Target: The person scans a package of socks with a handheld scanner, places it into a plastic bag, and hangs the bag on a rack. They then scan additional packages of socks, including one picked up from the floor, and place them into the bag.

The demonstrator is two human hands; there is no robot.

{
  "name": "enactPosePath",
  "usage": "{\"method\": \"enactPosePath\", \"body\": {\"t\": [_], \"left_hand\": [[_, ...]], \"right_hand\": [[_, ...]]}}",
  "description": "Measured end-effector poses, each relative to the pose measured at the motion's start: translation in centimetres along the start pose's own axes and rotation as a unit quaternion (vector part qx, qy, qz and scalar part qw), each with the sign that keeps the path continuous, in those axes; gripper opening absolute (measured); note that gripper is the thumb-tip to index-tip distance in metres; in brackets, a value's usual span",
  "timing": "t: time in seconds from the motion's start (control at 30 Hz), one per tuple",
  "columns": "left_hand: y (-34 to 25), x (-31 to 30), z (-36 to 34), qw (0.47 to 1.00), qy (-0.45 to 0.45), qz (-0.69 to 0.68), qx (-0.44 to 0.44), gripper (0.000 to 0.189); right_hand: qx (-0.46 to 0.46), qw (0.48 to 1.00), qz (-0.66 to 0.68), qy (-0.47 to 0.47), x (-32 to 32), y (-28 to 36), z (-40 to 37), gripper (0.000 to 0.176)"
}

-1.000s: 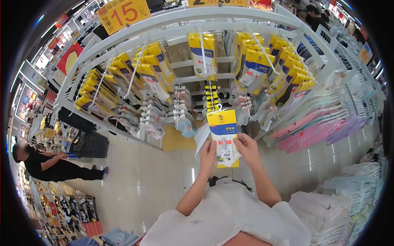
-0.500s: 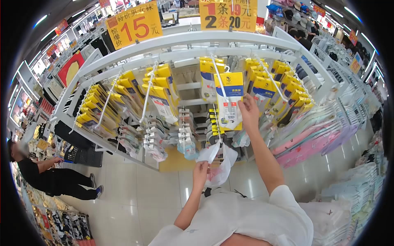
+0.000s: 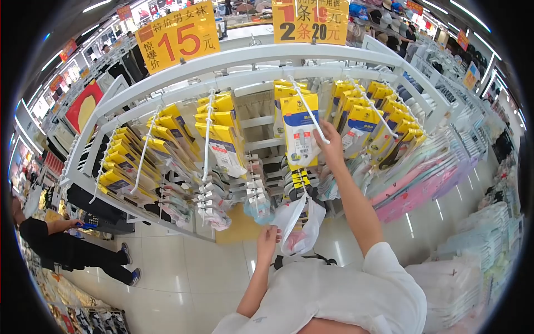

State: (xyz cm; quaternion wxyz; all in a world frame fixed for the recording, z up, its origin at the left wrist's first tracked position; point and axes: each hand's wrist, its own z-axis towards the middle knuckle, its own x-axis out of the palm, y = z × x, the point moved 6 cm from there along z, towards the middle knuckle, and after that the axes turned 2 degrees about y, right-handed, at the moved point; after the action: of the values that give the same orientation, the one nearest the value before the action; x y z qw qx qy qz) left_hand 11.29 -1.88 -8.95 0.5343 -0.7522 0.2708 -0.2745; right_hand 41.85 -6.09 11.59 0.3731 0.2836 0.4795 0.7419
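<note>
The right hand (image 3: 329, 146) is raised to the rack (image 3: 233, 55), its fingers closed on the right edge of a yellow pack (image 3: 297, 125). The pack hangs on a white peg (image 3: 306, 106), just left of the fingertips. Lower down, the left hand (image 3: 267, 240) grips the rim of a white plastic bag (image 3: 300, 225), which sags open to the right of its fingers.

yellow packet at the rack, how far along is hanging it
Done: the yellow and blue card packet is up at the white peg hook. In hand: the right hand grips its edge, the left hand holds a white plastic bag. Left: letting go; whether it is threaded on the hook cannot be told.
</note>
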Motion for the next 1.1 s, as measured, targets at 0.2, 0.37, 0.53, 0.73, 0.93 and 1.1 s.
{"method": "enactPosePath", "body": {"t": [0.2,0.37,0.53,0.73,0.93,1.1], "left_hand": [[1.4,-1.4,0.6,0.999,0.02,0.036,-0.021,0.028],[3.0,-1.4,1.1,0.981,0.001,0.194,0.028,0.043],[3.3,-0.3,1.0,0.933,-0.01,0.34,0.12,0.063],[1.1,2.1,-0.6,0.925,0.011,0.359,0.122,0.052],[4.5,1.0,-0.4,0.949,-0.009,0.307,0.067,0.023],[4.3,-0.4,0.2,0.964,-0.044,0.257,0.055,0.019]], "right_hand": [[-0.161,0.94,-0.229,-0.195,-0.8,1.2,-5.6,0.041],[-0.113,0.947,-0.262,-0.146,2.0,-1.8,-16.6,0.036],[-0.062,0.947,-0.316,-0.013,4.2,-6.8,-27.9,0.032],[0.1,0.922,-0.36,0.101,2.1,-11.8,-31.5,0.029],[0.142,0.917,-0.341,0.149,2.8,-17.5,-31.4,0.026],[0.25,0.812,-0.43,0.307,1.7,-27.3,-32.6,0.044]]}}
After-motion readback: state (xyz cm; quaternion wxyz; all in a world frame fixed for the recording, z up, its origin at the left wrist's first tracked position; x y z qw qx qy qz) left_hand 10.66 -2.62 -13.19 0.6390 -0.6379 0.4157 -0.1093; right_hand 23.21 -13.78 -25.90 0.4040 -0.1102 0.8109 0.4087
